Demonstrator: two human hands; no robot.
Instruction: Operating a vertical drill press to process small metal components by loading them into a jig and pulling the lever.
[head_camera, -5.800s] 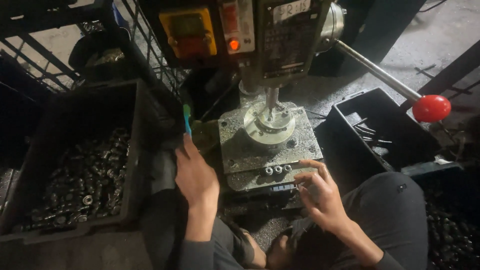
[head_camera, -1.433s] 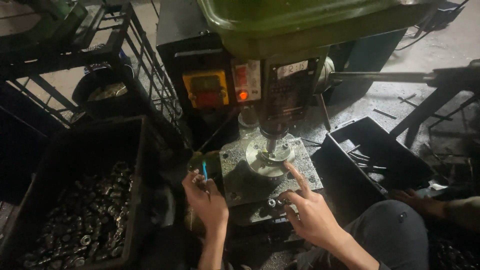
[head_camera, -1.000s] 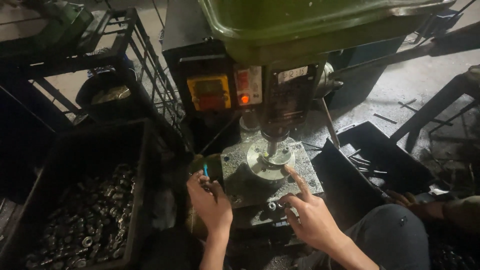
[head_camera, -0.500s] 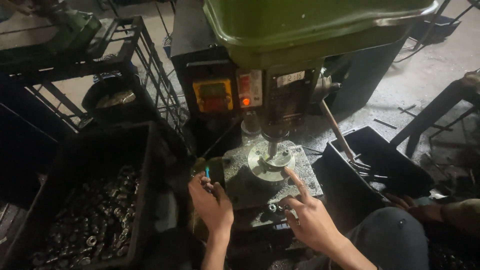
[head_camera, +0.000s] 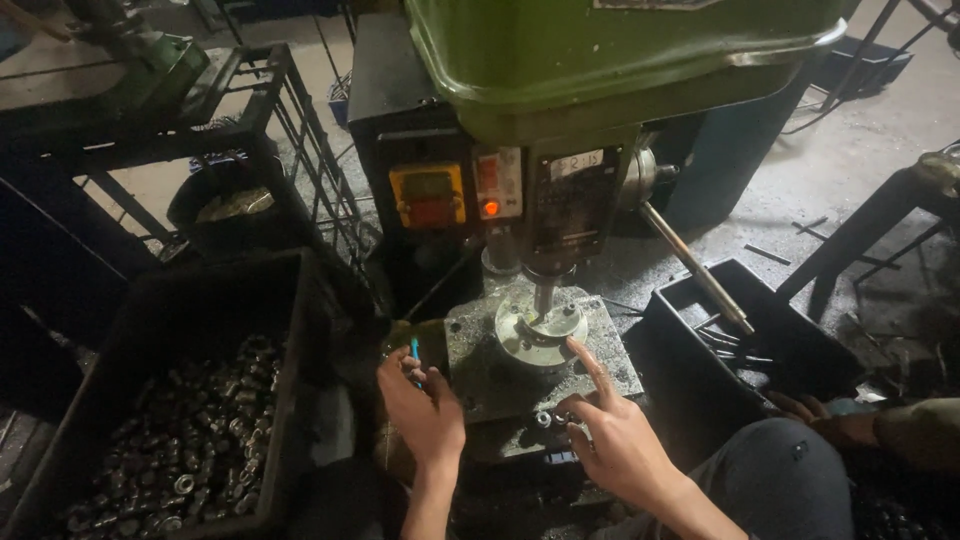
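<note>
Both hands work at the table of a drill press. Left hand (head_camera: 422, 412) is curled closed around a small blue-tipped tool (head_camera: 414, 349) that sticks up out of the fist, at the left edge of the table. Right hand (head_camera: 618, 440) is loosely open, index finger stretched out and pointing at the round fixture, other fingers bent down next to small metal rings (head_camera: 548, 417) lined along the front edge of the table; cannot tell if it actually pinches one.

Green drill press (head_camera: 610, 60) fills the top of the view, head hanging over the work. Black control box (head_camera: 425, 150) on its front carries a yellow panel and a lit red lamp. Black crate (head_camera: 160, 400) to the left, well filled with small dark metal parts (head_camera: 190, 440). Black bin (head_camera: 745, 350) to the right, a few thin rods lying inside. Wire rack (head_camera: 300, 150) behind the crate, a dark round tub (head_camera: 225, 210) in it. Grey machine table (head_camera: 540, 365), speckled, square. Round metal fixture (head_camera: 540, 330) sits on the table right under the spindle (head_camera: 543, 290). Feed lever (head_camera: 695, 265) slants down from the right side of the head toward the bin. Person's knee in dark trousers at lower right. Another person's hand (head_camera: 800, 405) rests just beside the bin's near corner, apart from the right hand.
</note>
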